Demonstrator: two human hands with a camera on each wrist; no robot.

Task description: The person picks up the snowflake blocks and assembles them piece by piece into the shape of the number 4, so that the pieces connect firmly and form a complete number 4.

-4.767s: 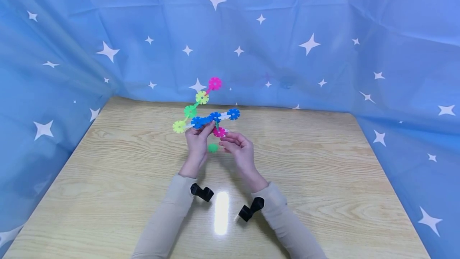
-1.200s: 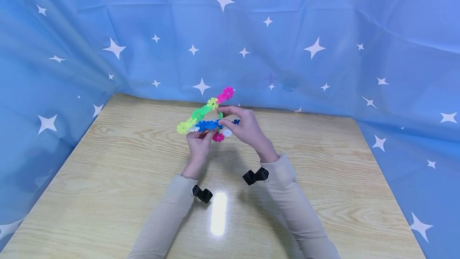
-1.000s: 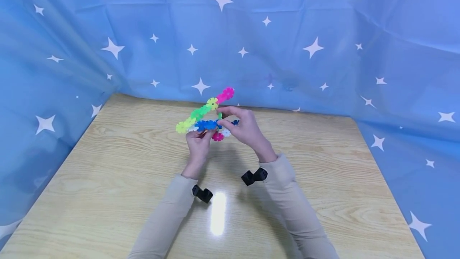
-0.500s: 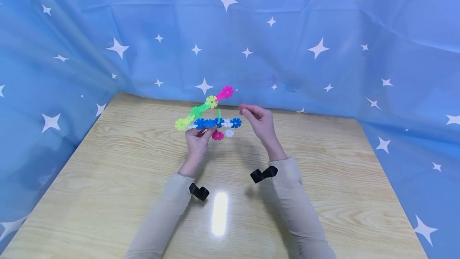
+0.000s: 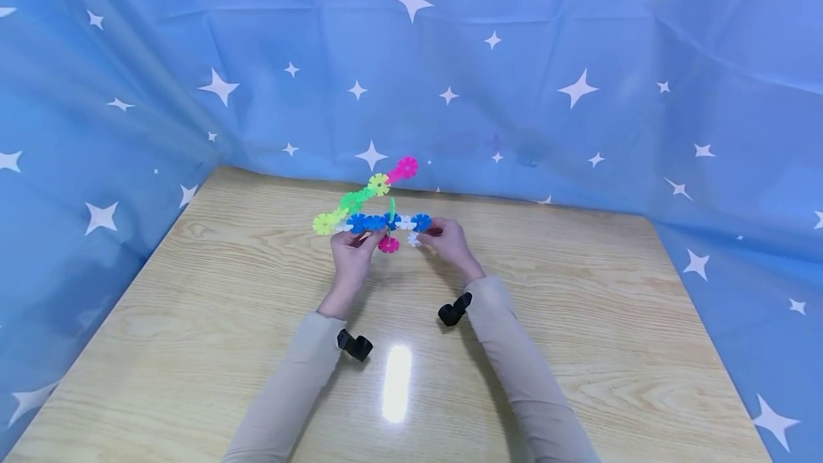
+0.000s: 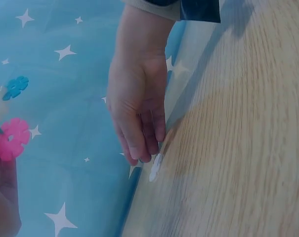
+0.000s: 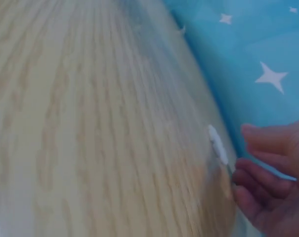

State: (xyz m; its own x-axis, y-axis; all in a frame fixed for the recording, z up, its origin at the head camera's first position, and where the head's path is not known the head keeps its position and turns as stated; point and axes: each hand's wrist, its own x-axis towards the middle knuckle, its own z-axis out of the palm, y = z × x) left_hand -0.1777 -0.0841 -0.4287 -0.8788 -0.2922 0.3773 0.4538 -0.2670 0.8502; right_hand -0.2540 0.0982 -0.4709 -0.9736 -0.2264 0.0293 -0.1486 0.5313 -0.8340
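My left hand [image 5: 352, 256] pinches a joined set of plastic snowflake discs from below, with its thumb near the blue discs [image 5: 375, 223]. A branch of yellow, green and pink discs [image 5: 407, 167] slants up to the back right, and a pink disc [image 5: 388, 244] hangs below the blue row. In the left wrist view, that set shows at the left edge beside the left hand [image 6: 2, 207]. A loose white snowflake disc [image 7: 218, 144] lies on the table near its far edge. Right beside it, my right hand [image 5: 453, 245] has loosely bent fingers holding nothing visible.
The wooden table [image 5: 579, 320] ends at the back against a blue curtain [image 5: 527, 91] with white stars. A bright light reflection [image 5: 396, 384] lies between the forearms.
My right hand has left the upright green disc on the set, swung out to the right, then dropped to the white disc. Earlier, it was at the set's lower part. The left hand keeps its hold.
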